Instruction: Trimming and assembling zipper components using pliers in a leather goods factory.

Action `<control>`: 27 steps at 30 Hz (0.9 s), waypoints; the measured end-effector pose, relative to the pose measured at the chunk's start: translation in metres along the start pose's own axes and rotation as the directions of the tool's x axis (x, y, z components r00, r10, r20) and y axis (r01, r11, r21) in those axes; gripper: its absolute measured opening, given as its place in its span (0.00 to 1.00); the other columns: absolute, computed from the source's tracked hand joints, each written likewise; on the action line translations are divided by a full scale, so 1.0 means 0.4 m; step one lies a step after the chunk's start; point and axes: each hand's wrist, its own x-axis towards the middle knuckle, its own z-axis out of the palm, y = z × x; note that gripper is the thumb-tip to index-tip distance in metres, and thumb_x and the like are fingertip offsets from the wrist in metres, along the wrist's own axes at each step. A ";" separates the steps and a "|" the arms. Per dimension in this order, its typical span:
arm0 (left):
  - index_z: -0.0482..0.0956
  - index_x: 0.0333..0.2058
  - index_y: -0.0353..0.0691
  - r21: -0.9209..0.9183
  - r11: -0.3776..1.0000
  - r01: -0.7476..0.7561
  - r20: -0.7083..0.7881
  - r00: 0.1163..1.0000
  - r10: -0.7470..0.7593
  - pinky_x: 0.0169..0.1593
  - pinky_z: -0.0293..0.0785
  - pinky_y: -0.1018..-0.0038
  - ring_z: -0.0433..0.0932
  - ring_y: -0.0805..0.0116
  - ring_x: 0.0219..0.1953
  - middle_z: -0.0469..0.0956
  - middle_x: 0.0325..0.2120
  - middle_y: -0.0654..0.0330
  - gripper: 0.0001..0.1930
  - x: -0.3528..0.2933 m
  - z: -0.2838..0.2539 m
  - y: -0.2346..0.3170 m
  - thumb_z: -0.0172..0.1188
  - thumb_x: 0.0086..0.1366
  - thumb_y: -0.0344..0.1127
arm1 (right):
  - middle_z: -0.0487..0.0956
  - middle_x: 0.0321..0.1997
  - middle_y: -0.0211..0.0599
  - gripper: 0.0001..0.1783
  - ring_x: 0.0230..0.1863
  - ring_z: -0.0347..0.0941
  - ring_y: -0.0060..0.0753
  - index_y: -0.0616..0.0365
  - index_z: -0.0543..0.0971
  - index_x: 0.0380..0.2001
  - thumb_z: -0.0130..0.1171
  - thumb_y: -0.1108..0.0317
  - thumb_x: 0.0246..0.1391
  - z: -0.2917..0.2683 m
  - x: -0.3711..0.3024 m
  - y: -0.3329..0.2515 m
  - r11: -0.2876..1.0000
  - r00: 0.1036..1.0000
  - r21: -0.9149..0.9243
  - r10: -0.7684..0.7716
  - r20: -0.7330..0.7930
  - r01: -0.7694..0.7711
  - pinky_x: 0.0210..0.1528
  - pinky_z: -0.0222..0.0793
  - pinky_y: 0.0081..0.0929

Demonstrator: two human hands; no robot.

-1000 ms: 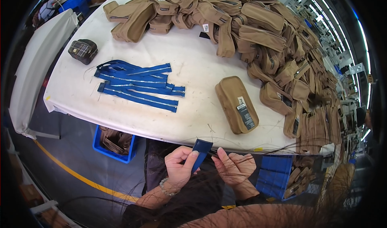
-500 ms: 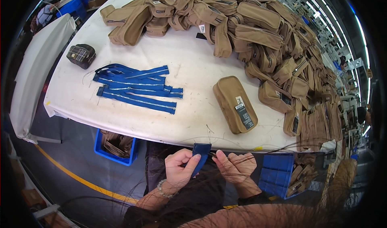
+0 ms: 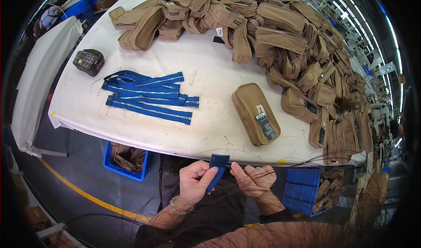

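Note:
At the table's front edge my left hand (image 3: pixel 194 180) pinches a blue zipper (image 3: pixel 213 174) between thumb and fingers. The dark end tab of this zipper points up toward the table, and loose threads stick out beyond it. Close by on its right, my right hand (image 3: pixel 255 179) is closed, thumb against curled fingers. A thin dark tip shows between it and the tab; what it belongs to is mostly hidden in the fingers. Several more blue zippers (image 3: pixel 149 94) with silvery teeth lie in a loose stack on the left of the table.
A tan pouch (image 3: pixel 256 114) with a dark tag lies right of centre on the white table (image 3: pixel 210 134). Tan pouches (image 3: pixel 280 42) are heaped along the far and right sides. A plaid pouch (image 3: pixel 89 62) sits far left. Blue crates (image 3: pixel 126 172) stand below the table.
My right hand has shifted slightly left and up, nearer the zipper's end tab. My left hand keeps its pinch, and the tab has risen very slightly. The things on the table stay put.

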 end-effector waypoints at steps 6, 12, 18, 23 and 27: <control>0.75 0.29 0.32 0.048 0.998 0.051 0.004 0.999 -0.051 0.16 0.62 0.88 0.67 0.86 0.13 0.74 0.16 0.66 0.05 -0.005 0.005 0.012 0.56 0.60 0.28 | 0.59 0.13 0.18 0.12 0.11 0.50 0.17 0.50 0.81 0.32 0.64 0.67 0.39 0.002 -0.005 0.003 0.999 0.999 0.035 0.031 0.020 -0.031 0.16 0.41 0.18; 0.76 0.28 0.34 0.210 0.978 -0.018 0.000 1.000 0.019 0.16 0.66 0.85 0.67 0.85 0.14 0.72 0.15 0.67 0.08 0.001 0.004 0.001 0.56 0.60 0.34 | 0.61 0.14 0.19 0.17 0.11 0.53 0.18 0.50 0.81 0.33 0.68 0.66 0.32 -0.003 -0.009 0.006 0.991 0.996 0.096 0.092 -0.016 -0.090 0.16 0.44 0.18; 0.76 0.29 0.33 0.241 0.967 -0.078 0.034 0.997 0.072 0.21 0.65 0.84 0.67 0.83 0.19 0.72 0.17 0.65 0.07 0.007 -0.002 0.021 0.56 0.59 0.32 | 0.61 0.15 0.18 0.21 0.11 0.54 0.17 0.48 0.81 0.34 0.69 0.64 0.28 -0.033 0.018 0.021 0.983 0.995 0.154 0.096 0.025 -0.099 0.17 0.44 0.18; 0.77 0.28 0.31 0.294 0.927 -0.231 0.109 0.972 0.207 0.25 0.62 0.85 0.65 0.84 0.20 0.73 0.17 0.64 0.04 0.018 -0.027 0.033 0.58 0.57 0.27 | 0.59 0.14 0.17 0.20 0.11 0.52 0.16 0.45 0.81 0.35 0.69 0.62 0.30 -0.076 0.066 0.043 0.988 0.988 0.153 -0.045 0.145 0.023 0.17 0.41 0.19; 0.77 0.26 0.32 0.318 0.930 -0.186 0.174 0.975 0.136 0.22 0.60 0.84 0.62 0.84 0.18 0.70 0.14 0.66 0.05 0.017 -0.034 0.039 0.58 0.57 0.28 | 0.58 0.14 0.16 0.20 0.11 0.50 0.16 0.44 0.81 0.36 0.67 0.60 0.33 -0.085 0.091 0.049 0.980 0.974 0.176 -0.126 0.189 0.092 0.17 0.40 0.19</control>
